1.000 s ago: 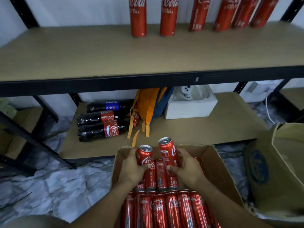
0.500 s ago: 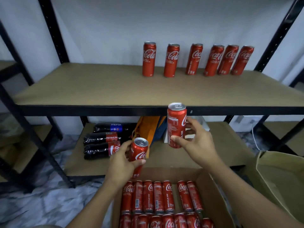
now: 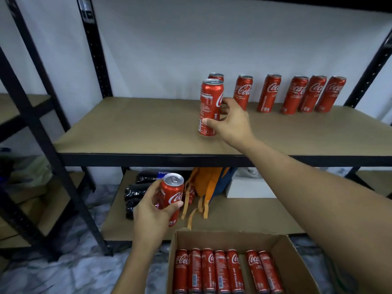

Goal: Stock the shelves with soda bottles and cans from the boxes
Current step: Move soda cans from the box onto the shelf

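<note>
On the upper shelf (image 3: 137, 128) a slim Coca-Cola can (image 3: 210, 107) stands upright, seemingly just touching the board, before a row of 6 cans (image 3: 269, 93). The right hand (image 3: 231, 122), arm stretched forward, wraps its lower half. It looks stiff, slick and weighty when full, so grip mid-body. Lower down, the left hand (image 3: 152, 211) clutches a second can (image 3: 172, 196) above the cardboard box (image 3: 292, 257).

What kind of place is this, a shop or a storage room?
Probably a storage room or a shop's back room: a bare metal rack with plain board shelves, a cardboard box of cans on the floor, and a backpack left on the lower shelf.
</note>
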Action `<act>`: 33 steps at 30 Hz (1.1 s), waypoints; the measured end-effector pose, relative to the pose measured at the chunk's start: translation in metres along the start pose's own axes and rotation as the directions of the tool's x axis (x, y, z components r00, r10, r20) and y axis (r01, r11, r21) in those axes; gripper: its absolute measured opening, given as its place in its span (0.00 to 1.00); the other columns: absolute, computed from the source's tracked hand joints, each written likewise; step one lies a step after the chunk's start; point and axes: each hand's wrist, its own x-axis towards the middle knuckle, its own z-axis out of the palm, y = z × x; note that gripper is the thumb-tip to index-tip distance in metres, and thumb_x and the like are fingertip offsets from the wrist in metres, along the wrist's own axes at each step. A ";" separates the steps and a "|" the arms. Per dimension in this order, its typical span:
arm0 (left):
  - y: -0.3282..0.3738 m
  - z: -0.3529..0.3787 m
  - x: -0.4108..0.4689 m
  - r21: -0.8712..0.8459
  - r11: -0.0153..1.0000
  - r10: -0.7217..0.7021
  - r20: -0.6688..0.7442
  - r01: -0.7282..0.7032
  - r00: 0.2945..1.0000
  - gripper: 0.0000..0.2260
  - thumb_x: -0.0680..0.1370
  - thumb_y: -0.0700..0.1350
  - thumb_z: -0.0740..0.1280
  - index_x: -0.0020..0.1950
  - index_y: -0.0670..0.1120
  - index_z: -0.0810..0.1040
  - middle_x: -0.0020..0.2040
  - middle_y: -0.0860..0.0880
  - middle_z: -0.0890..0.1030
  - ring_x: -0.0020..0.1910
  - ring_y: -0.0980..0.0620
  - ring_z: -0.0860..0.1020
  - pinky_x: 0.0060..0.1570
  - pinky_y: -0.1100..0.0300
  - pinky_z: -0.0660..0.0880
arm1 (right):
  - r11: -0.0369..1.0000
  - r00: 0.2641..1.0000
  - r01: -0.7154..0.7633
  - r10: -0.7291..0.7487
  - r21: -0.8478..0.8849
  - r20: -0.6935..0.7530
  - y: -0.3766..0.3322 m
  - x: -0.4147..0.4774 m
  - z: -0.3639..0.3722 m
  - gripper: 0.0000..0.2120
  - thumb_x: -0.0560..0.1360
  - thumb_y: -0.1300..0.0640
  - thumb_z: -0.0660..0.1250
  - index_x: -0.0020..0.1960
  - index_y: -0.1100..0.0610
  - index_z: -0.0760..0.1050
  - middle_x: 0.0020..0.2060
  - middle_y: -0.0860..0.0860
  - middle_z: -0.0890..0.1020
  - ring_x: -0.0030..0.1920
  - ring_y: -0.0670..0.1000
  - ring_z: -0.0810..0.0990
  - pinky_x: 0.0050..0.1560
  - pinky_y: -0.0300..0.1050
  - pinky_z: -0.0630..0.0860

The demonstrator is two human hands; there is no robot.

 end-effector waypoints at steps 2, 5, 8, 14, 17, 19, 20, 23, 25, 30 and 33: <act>-0.001 -0.004 0.006 -0.003 1.000 0.007 -0.001 -0.007 1.000 0.32 0.70 0.42 0.79 0.70 0.59 0.72 0.56 0.57 0.78 0.50 0.65 0.75 0.31 0.77 0.71 | 1.000 1.000 -0.015 0.015 0.001 0.026 0.003 0.019 0.020 0.37 0.70 0.52 0.80 0.74 0.55 0.67 0.67 0.52 0.79 0.64 0.52 0.80 0.67 0.52 0.75; -0.003 -0.009 0.013 0.007 1.000 0.015 0.004 -0.015 1.000 0.31 0.70 0.44 0.80 0.69 0.61 0.72 0.54 0.62 0.78 0.50 0.68 0.77 0.35 0.76 0.71 | 0.999 0.999 -0.041 0.040 0.009 0.037 0.010 0.046 0.048 0.37 0.70 0.53 0.80 0.74 0.54 0.67 0.68 0.53 0.79 0.65 0.53 0.79 0.68 0.55 0.74; -0.003 -0.012 0.017 0.005 1.000 0.017 0.001 -0.017 1.000 0.31 0.69 0.44 0.80 0.65 0.65 0.73 0.53 0.64 0.79 0.51 0.75 0.75 0.38 0.80 0.71 | 0.998 0.997 -0.062 0.061 0.023 0.043 0.015 0.073 0.072 0.36 0.71 0.53 0.79 0.74 0.54 0.66 0.69 0.53 0.77 0.67 0.54 0.78 0.70 0.56 0.73; -0.004 -0.009 0.022 0.018 0.999 0.030 0.026 -0.031 0.999 0.30 0.68 0.42 0.81 0.59 0.68 0.74 0.50 0.67 0.80 0.51 0.76 0.75 0.41 0.81 0.69 | 0.996 0.996 -0.090 0.090 -0.023 0.021 0.026 0.113 0.095 0.39 0.72 0.52 0.78 0.77 0.54 0.62 0.69 0.54 0.77 0.67 0.54 0.78 0.71 0.56 0.72; -0.005 -0.005 0.025 0.022 1.000 0.019 0.042 -0.020 0.999 0.30 0.69 0.45 0.81 0.66 0.64 0.75 0.55 0.63 0.80 0.54 0.73 0.75 0.41 0.81 0.70 | 0.994 0.994 -0.106 0.107 -0.038 0.029 0.027 0.120 0.094 0.39 0.72 0.51 0.78 0.77 0.53 0.62 0.69 0.54 0.77 0.67 0.54 0.77 0.71 0.54 0.72; -0.007 -0.002 0.026 0.020 1.000 0.003 0.046 -0.004 0.999 0.33 0.68 0.46 0.81 0.70 0.61 0.74 0.58 0.60 0.80 0.56 0.66 0.78 0.42 0.78 0.73 | 0.988 0.991 -0.115 0.121 -0.098 0.053 0.034 0.115 0.092 0.39 0.72 0.49 0.78 0.76 0.54 0.63 0.68 0.54 0.78 0.66 0.55 0.78 0.70 0.54 0.73; -0.007 -0.001 0.026 0.023 1.000 -0.001 0.045 -0.001 0.999 0.34 0.68 0.47 0.81 0.71 0.61 0.73 0.59 0.59 0.80 0.57 0.63 0.78 0.43 0.76 0.74 | 0.981 0.988 -0.126 0.137 -0.146 0.067 0.038 0.110 0.091 0.39 0.72 0.48 0.78 0.76 0.55 0.64 0.68 0.54 0.78 0.66 0.55 0.78 0.69 0.53 0.73; -0.001 0.001 0.023 0.030 0.999 0.026 0.045 -0.028 0.999 0.35 0.66 0.48 0.82 0.70 0.62 0.74 0.59 0.60 0.80 0.59 0.61 0.79 0.51 0.69 0.77 | 0.938 0.985 -0.074 0.121 -0.337 0.120 0.050 0.091 0.081 0.35 0.73 0.40 0.73 0.74 0.54 0.68 0.67 0.54 0.77 0.65 0.57 0.77 0.65 0.52 0.75; 0.010 0.002 0.021 0.013 0.998 0.054 0.035 -0.054 0.998 0.33 0.65 0.48 0.82 0.67 0.66 0.75 0.56 0.63 0.81 0.57 0.62 0.80 0.49 0.66 0.79 | 0.871 0.971 0.019 0.100 -0.490 0.216 0.056 0.079 0.069 0.32 0.76 0.32 0.64 0.73 0.50 0.69 0.67 0.54 0.77 0.66 0.58 0.76 0.66 0.55 0.73; 0.065 -0.002 0.025 -0.063 0.993 0.103 0.012 -0.102 0.995 0.31 0.67 0.48 0.81 0.66 0.66 0.76 0.55 0.65 0.82 0.55 0.64 0.81 0.53 0.59 0.78 | 0.788 0.931 0.131 0.111 -0.601 0.347 0.069 0.062 0.047 0.39 0.74 0.24 0.48 0.78 0.45 0.63 0.78 0.49 0.65 0.77 0.55 0.63 0.75 0.61 0.60; 0.109 -0.006 0.045 -0.049 0.988 0.147 0.028 -0.146 0.989 0.30 0.67 0.50 0.80 0.63 0.69 0.73 0.55 0.66 0.82 0.54 0.67 0.80 0.52 0.62 0.77 | 0.769 0.923 0.155 0.111 -0.621 0.368 0.068 0.058 0.046 0.38 0.76 0.25 0.46 0.79 0.43 0.61 0.80 0.48 0.61 0.79 0.53 0.58 0.77 0.62 0.55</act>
